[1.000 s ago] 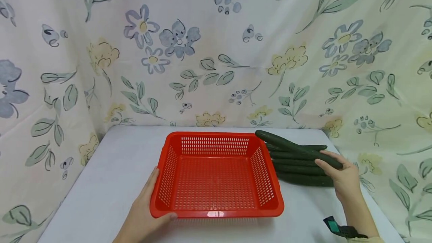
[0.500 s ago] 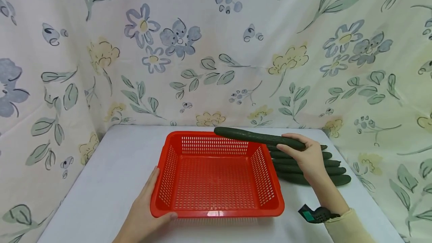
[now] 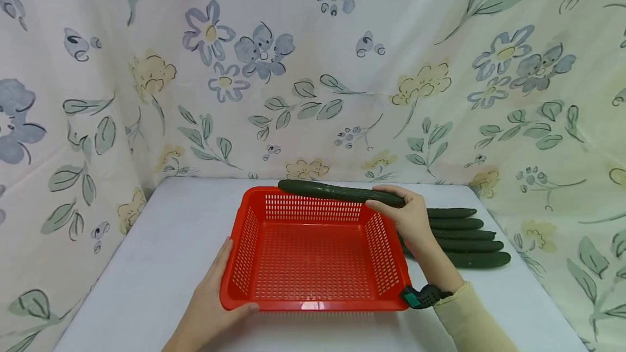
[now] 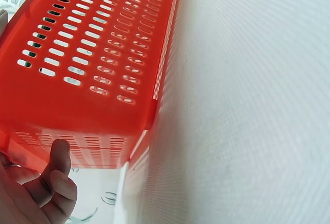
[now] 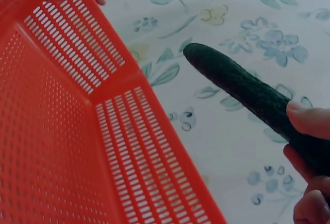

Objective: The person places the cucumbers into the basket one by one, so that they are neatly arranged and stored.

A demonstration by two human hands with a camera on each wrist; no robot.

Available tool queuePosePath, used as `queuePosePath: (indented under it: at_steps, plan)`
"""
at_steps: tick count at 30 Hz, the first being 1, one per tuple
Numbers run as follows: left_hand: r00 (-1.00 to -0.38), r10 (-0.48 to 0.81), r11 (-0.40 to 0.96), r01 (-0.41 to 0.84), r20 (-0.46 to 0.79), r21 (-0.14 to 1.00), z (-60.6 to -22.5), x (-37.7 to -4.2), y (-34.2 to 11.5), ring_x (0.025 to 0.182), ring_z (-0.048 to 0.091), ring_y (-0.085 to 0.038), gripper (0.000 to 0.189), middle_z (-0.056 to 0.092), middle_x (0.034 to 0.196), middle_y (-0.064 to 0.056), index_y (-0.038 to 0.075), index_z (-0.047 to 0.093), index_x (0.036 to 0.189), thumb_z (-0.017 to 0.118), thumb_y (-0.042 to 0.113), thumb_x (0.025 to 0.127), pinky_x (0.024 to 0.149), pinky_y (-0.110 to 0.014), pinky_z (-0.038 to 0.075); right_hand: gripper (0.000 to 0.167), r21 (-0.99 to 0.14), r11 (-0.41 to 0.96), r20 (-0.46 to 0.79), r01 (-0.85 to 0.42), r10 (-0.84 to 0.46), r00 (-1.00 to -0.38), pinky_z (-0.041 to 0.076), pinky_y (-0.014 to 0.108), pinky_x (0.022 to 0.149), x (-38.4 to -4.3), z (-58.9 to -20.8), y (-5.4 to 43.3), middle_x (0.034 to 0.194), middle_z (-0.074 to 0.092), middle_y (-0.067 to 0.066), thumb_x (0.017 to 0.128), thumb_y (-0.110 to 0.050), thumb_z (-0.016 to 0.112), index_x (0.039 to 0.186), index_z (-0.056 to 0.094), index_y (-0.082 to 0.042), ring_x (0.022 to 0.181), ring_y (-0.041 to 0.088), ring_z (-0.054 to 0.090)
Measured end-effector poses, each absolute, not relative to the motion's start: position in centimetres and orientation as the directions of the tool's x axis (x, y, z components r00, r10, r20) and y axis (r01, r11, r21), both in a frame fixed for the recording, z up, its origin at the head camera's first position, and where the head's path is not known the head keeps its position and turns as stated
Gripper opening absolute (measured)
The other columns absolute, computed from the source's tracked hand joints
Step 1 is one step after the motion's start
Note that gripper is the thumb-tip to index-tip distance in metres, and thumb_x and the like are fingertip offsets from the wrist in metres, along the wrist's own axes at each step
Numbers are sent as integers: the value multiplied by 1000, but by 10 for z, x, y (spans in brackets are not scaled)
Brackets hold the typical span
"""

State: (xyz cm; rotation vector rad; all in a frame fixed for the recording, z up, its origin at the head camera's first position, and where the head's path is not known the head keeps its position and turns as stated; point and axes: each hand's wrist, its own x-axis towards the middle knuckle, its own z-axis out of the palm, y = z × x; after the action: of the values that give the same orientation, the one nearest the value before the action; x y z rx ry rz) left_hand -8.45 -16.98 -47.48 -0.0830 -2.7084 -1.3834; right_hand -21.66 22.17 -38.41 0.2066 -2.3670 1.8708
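Observation:
A long dark green cucumber (image 3: 337,192) is in my right hand (image 3: 408,213), which pinches its right end between thumb and fingers. It hangs nearly level above the back rim of a red plastic basket (image 3: 313,305). In the right wrist view the cucumber (image 5: 242,82) points away past the basket's rim. My left hand (image 3: 207,292) holds the basket's front left corner, thumb at the front rim and fingers along the left side. From the left wrist, curled fingers (image 4: 61,183) show by the perforated basket wall (image 4: 77,54). No items show inside the basket.
Several more cucumbers (image 3: 469,246) lie side by side on the white table (image 3: 146,265), right of the basket and partly behind my right forearm. A floral curtain (image 3: 313,69) hangs behind the table and along both sides.
My right hand has carried the cucumber leftward, from over the other cucumbers to above the basket's back rim, turning it closer to level. The left hand and basket stay in place.

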Motion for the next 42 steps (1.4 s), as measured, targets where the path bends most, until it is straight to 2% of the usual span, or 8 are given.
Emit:
queuePosePath:
  at_steps: [1,5,13,21,28,32,35,42]
  plan:
    - [-994,4,585,93,113,805,-475,-85,-170,146,46,-40,131,22,176,-9,22,13,172,94,52,73,88,-48,65,47,-957,233,170,-174,-36,-985,53,22,68,-218,-384,219,143,63,5,90,-22,88,130,73,-4,81,4,60]
    - [-995,-2,580,81,100,810,-475,-85,-170,145,46,-40,131,22,176,-8,23,14,172,93,54,73,86,-47,65,49,-956,257,130,-138,-47,-990,52,31,102,-223,-386,206,150,60,7,88,-27,89,130,74,-6,133,14,54]
    - [-991,11,580,112,131,807,-477,-86,-171,144,48,-39,130,22,176,-9,24,14,172,94,50,74,86,-46,65,46,-945,313,67,-92,-90,-994,47,55,115,-231,-394,189,145,64,3,83,-32,93,122,79,-13,145,26,49]
    - [-991,13,586,115,132,802,-477,-84,-172,144,47,-38,130,23,176,-8,28,14,172,95,50,73,85,-47,66,37,-916,381,73,-126,-150,-986,59,46,98,-237,-405,182,132,72,4,84,-29,92,117,81,-15,123,26,64]
    - [-991,17,577,115,129,808,-476,-85,-172,143,49,-40,130,23,176,-9,24,13,172,93,51,74,84,-48,66,34,-882,444,95,-157,-159,-983,59,38,88,-240,-413,176,121,76,0,82,-28,94,112,83,-17,112,23,66]
    - [-991,19,591,121,136,797,-475,-85,-172,144,48,-40,130,23,176,-9,24,13,172,93,52,74,86,-49,65,39,-864,473,108,-171,-156,-982,54,34,68,-245,-418,173,113,78,1,82,-28,94,115,82,-12,84,19,65]
    - [-991,19,600,118,133,791,-475,-85,-172,145,47,-40,130,22,176,-9,25,13,172,93,52,74,87,-50,65,40,-859,483,101,-168,-162,-982,42,31,54,-249,-421,171,97,80,1,82,-26,94,116,82,-11,60,16,51]
    - [-991,17,609,117,135,785,-476,-84,-172,146,46,-40,131,23,176,-9,26,13,172,94,52,73,88,-51,64,28,-837,504,126,-211,-197,-972,42,27,51,-251,-417,160,83,78,3,82,-23,94,107,84,-16,55,14,52]
